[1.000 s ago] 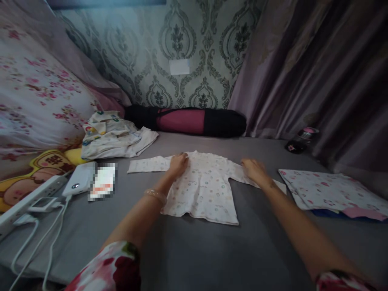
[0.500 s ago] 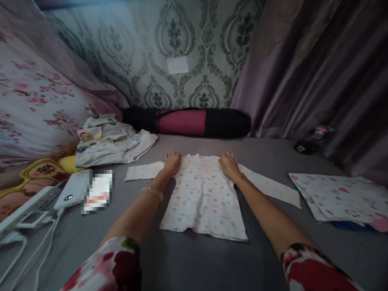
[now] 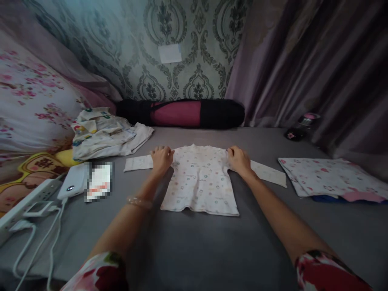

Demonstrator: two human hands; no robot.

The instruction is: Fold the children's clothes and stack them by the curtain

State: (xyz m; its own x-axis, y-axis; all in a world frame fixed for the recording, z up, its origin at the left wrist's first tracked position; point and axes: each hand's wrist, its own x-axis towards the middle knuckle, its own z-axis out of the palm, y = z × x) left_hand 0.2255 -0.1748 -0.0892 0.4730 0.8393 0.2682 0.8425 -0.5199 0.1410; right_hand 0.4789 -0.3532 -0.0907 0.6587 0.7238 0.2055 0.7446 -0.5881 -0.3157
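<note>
White shirt point(image 3: 198, 180) is spread flat on the grey sheet point(image 3: 194, 250), between a clothes pile point(image 3: 103, 137) at back left and folded cloth point(image 3: 327, 176) at right. One shoulder is pinched by the left hand point(image 3: 163, 160), the other by the right hand point(image 3: 241, 161), fingers clamped on fabric at both.

Dim, cool light; a bluish glow, perhaps from above, washes the patterned wall point(image 3: 127, 44) beyond the left hand point(image 3: 163, 159). The curtain point(image 3: 291, 72) beyond the right hand point(image 3: 240, 159) sinks into shadow. Print on the white shirt point(image 3: 198, 182) between the hands looks soft; a pixelated patch point(image 3: 99, 182) lies left of the left hand, and wide-angle distortion stretches the edges.
</note>
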